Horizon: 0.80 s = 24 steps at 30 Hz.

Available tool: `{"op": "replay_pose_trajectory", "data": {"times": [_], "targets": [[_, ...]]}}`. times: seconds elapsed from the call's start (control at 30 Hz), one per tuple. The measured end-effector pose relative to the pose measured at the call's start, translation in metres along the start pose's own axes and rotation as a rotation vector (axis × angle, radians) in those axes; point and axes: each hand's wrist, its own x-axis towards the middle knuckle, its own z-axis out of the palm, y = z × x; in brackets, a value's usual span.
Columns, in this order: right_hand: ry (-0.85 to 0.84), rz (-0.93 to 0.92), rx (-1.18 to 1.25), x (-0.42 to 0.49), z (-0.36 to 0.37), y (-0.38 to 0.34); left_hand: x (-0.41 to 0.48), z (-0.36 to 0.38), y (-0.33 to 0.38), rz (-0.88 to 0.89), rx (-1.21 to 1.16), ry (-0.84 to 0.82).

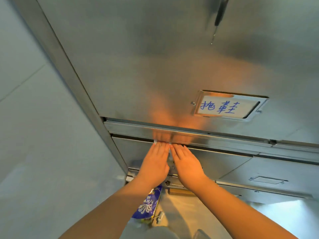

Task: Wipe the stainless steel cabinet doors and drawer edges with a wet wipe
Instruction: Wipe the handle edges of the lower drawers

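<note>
The wet wipe (pixel 155 141) is pinned just below the steel rail (pixel 224 138) under the straight, flattened fingers of the left hand (pixel 155 163) and right hand (pixel 187 164), which are laid side by side. Only white slivers of it are seen.

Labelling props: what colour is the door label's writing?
Blue handwriting on a white label; head view.
</note>
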Motion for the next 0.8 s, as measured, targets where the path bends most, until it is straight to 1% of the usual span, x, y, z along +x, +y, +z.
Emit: {"op": "replay_pose_trajectory", "data": {"times": [0.13, 0.2, 0.23, 0.3, 0.5, 0.6, 0.73, 0.8], "targets": [[-0.022, 0.078, -0.02, -0.046, 0.004, 0.051, 0.026, 0.014, 0.062, 0.095, 0.108, -0.06], [-0.001, 0.122, -0.061, -0.067, 0.0, 0.074, 0.038, 0.018, 0.093, 0.128, 0.123, -0.088], [0.006, 0.161, -0.048, -0.077, -0.003, 0.085, 0.044, 0.019, 0.108, 0.139, 0.119, -0.091], [0.076, 0.198, 0.007, -0.096, -0.004, 0.109, 0.054, 0.021, 0.137, 0.162, 0.108, -0.095], [0.105, 0.241, 0.067, -0.144, -0.007, 0.165, 0.08, 0.029, 0.21, 0.204, 0.114, -0.119], [0.085, 0.24, 0.059, -0.154, -0.009, 0.177, 0.084, 0.032, 0.227, 0.178, 0.138, -0.121], [0.092, 0.231, 0.113, -0.15, -0.009, 0.173, 0.083, 0.031, 0.223, 0.165, 0.18, -0.09], [0.085, 0.22, 0.102, -0.145, -0.013, 0.166, 0.08, 0.03, 0.219, 0.16, 0.201, -0.085]]}}
